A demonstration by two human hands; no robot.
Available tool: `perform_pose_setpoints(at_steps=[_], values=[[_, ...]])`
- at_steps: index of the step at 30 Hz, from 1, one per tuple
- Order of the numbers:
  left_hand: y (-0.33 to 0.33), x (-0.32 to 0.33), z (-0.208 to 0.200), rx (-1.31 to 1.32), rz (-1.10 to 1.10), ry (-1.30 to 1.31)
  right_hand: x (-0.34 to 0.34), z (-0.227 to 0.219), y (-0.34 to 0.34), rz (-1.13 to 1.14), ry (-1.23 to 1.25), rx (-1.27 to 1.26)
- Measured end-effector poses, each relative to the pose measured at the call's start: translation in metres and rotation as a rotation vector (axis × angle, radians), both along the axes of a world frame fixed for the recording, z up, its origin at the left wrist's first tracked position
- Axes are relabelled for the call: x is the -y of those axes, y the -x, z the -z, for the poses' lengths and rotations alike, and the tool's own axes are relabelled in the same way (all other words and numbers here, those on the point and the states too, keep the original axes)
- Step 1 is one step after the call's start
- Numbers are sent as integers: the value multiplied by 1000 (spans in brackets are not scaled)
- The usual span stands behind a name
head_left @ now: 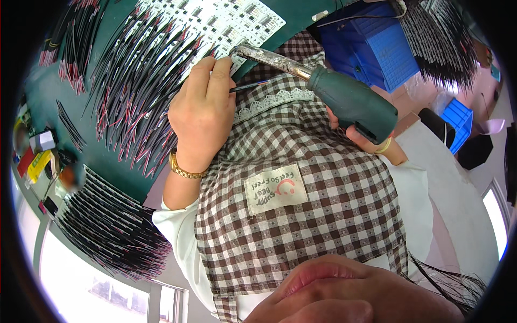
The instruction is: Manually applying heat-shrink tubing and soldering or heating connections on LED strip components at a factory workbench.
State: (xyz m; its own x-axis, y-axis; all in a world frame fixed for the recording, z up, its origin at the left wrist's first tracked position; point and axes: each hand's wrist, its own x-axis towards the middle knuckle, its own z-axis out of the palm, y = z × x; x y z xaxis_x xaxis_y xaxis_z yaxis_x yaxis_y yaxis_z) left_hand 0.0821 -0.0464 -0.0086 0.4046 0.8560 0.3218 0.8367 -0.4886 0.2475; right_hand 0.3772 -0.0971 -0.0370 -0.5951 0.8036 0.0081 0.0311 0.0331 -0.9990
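Observation:
My right hand (371,144) is wrapped round the dark green handle of a soldering iron (350,102). The iron's worn metal shaft points up and left, its tip close by my left fingertips at the edge of a white circuit board panel (256,21). With fingers pinched together, my left hand (202,110) is at that edge; a thin black wire (249,86) with a blue end sticks out from it. The fingertips' exact grip is partly hidden. Many black and red wires (145,91) fan out from the panel to the left of this hand.
The green table top (46,116) carries wire bundles (81,54) at the far left and a few loose wires (70,125). More wired strips hang at the lower left (113,226) and the far right (439,43). A blue crate (371,48) stands right of the table.

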Motion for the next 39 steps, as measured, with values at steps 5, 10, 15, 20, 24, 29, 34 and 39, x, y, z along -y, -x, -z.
perform_pose_setpoints(at_steps=[5, 10, 15, 20, 24, 29, 34, 39], values=[[-5, -2, 3, -46, -9, -53, 4, 6, -7, -65, 19, 78], [-10, -3, -3, -30, -76, 29, 4, 5, 0, -6, -17, 58], [-12, -4, -5, -49, -69, 66, -39, -21, -10, -127, 110, -23], [-5, -7, -5, -86, -44, 55, -26, -30, 6, 18, 80, 0], [6, -9, 1, -93, 82, -68, -3, -20, -5, -14, 237, 74], [8, -11, 3, -111, 152, -98, 3, -16, -2, 37, 223, -14], [9, -13, 4, -96, 170, -57, 3, -11, -8, -29, 213, 7], [12, -14, 6, -36, 155, -9, 2, -7, -3, -4, 209, -40]])
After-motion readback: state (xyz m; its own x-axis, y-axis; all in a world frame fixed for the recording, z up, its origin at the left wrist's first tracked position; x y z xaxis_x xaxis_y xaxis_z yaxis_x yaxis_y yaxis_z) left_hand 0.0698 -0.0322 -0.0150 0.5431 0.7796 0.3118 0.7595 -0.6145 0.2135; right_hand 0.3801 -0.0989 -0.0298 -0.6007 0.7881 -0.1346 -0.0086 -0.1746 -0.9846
